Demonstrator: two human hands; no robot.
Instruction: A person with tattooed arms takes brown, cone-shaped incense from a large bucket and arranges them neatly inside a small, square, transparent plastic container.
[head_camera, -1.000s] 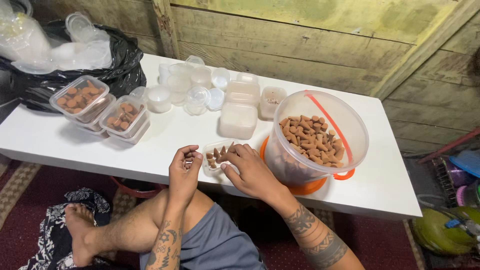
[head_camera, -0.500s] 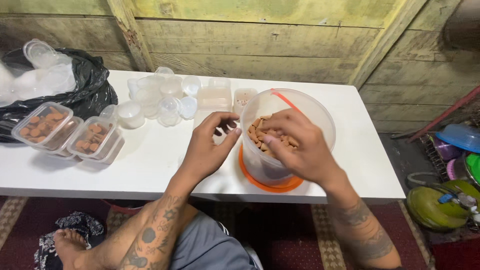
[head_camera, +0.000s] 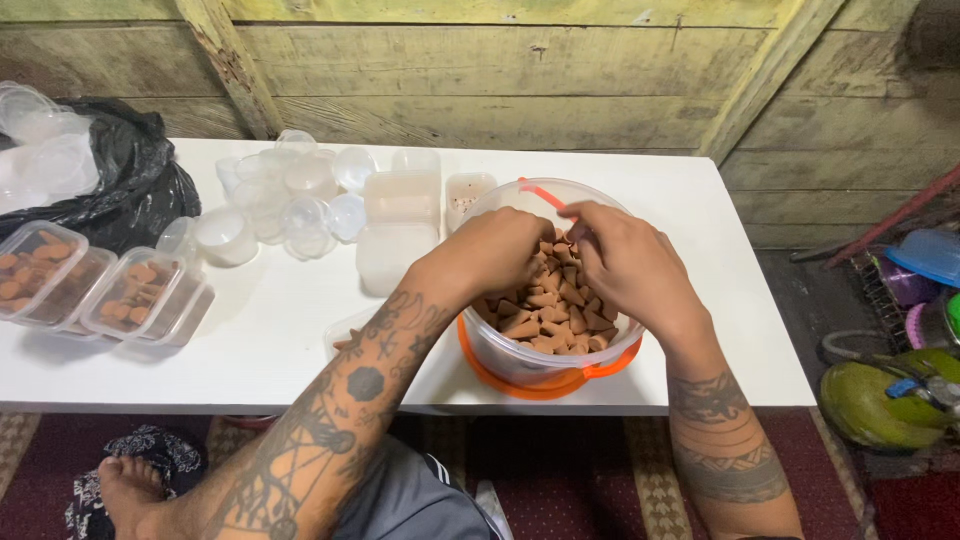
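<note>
Both hands now reach into the tub (head_camera: 545, 360): left hand (head_camera: 495, 250) and right hand (head_camera: 625, 265) curl over brown cones (head_camera: 540, 315); grip hidden. Better scoop gently.

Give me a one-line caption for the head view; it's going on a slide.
Both hands, left hand and right hand, reach into a clear tub of brown cone-shaped pieces on a white table.

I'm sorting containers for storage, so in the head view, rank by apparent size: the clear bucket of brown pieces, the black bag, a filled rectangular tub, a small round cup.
1. Black bag, partly cut off by the frame's edge; clear bucket looks similar and sits nearer, so unsure.
2. Filled rectangular tub.
3. Small round cup.
</note>
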